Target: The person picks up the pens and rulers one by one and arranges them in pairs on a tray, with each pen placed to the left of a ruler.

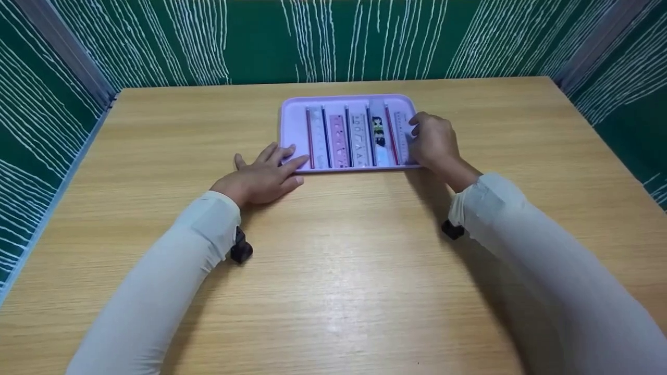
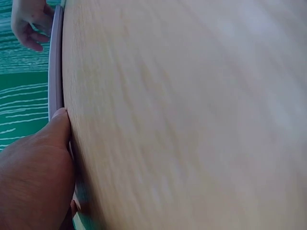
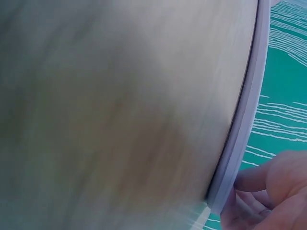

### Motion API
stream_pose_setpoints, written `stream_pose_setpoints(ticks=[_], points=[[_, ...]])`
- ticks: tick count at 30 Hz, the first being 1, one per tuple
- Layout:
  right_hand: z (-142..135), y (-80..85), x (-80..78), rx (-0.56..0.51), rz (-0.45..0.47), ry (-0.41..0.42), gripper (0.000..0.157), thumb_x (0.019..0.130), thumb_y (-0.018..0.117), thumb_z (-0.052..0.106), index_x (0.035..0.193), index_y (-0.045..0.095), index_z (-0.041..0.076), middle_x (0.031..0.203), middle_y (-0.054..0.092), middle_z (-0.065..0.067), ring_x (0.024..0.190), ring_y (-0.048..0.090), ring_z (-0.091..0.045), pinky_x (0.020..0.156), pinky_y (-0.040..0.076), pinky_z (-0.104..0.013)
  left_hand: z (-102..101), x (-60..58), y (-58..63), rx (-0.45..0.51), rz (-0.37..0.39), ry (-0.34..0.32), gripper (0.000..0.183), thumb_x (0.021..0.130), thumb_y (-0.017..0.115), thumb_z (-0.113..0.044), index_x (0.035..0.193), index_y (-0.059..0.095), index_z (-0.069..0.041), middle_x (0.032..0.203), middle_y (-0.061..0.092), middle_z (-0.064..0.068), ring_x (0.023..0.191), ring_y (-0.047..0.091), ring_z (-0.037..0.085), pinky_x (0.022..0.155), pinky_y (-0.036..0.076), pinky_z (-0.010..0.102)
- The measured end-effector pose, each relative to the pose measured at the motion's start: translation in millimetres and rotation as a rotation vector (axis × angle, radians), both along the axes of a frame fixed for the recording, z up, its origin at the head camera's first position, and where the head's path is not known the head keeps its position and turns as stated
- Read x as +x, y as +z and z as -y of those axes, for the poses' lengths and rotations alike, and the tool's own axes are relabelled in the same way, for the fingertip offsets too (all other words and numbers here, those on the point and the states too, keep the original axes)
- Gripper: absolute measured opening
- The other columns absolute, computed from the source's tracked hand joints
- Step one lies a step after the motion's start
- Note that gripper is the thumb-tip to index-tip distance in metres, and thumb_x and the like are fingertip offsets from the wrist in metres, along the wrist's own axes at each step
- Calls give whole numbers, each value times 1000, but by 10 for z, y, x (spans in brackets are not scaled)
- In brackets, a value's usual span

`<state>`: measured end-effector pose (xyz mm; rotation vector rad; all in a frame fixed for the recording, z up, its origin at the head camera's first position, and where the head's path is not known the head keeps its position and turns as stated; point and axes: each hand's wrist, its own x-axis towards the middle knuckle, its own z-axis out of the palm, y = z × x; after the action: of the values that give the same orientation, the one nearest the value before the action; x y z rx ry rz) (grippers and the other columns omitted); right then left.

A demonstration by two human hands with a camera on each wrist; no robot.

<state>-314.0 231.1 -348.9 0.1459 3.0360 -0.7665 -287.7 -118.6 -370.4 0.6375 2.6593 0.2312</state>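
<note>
A lilac tray (image 1: 293,120) lies near the table's far side, with pencils and rulers laid upright side by side in it. At its near left corner, my left hand (image 1: 260,179) rests with spread fingers over the rim; in the left wrist view the thumb (image 2: 58,125) lies along the tray's edge. My right hand (image 1: 435,140) is at the right side, loosely bent fingers over the rim beside a clear ruler (image 1: 400,130). Next to that ruler lies a red pencil (image 1: 391,133). A pink stencil ruler (image 1: 338,140) and a clear stencil ruler (image 1: 359,139) lie mid-tray.
A picture-patterned ruler (image 1: 378,131) and several dark pencils lie between the other rulers. Another red pencil (image 1: 310,138) is leftmost in the tray. The wooden table (image 1: 323,260) meets green, white-streaked walls (image 1: 255,41) behind. Small black devices hang under both cuffs.
</note>
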Motion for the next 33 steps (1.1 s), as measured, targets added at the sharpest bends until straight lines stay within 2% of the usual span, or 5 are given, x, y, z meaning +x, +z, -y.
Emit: stream_pose_setpoints(ticks=[8,15,22,29,33], points=[[-45,-6,-25,-38,17,7,54,94,61,-3,146,51,6,133,62,-15,114,59,-29,91,60,-39,0,-8,-4,-4,-5,2,60,104,27,-66,159,7,-54,174,-4,-8,160,-15,29,110,-10,84],[-85,-25,-26,-38,-9,31,49,95,61,-2,143,53,4,132,63,-17,114,59,-30,95,58,-42,2,-9,-20,0,-11,-8,61,104,29,-64,160,8,-53,174,-3,-7,160,-14,30,110,-9,85],[-153,16,26,-171,19,17,51,101,60,9,150,47,10,141,57,-14,119,57,-28,97,59,-38,6,6,13,15,1,4,60,104,30,-63,160,9,-54,174,-3,-8,160,-14,29,111,-10,84],[-315,73,83,-205,-74,15,48,104,56,19,150,45,13,138,56,-12,121,56,-27,105,54,-40,58,2,89,58,17,22,59,104,34,-64,159,15,-54,174,2,-10,161,-9,27,113,-9,82],[-442,126,79,-183,-142,9,49,107,50,26,153,39,13,141,54,-13,125,55,-28,108,52,-42,88,-34,129,111,-47,48,56,106,36,-58,160,22,-50,173,9,-10,161,6,29,118,3,78]])
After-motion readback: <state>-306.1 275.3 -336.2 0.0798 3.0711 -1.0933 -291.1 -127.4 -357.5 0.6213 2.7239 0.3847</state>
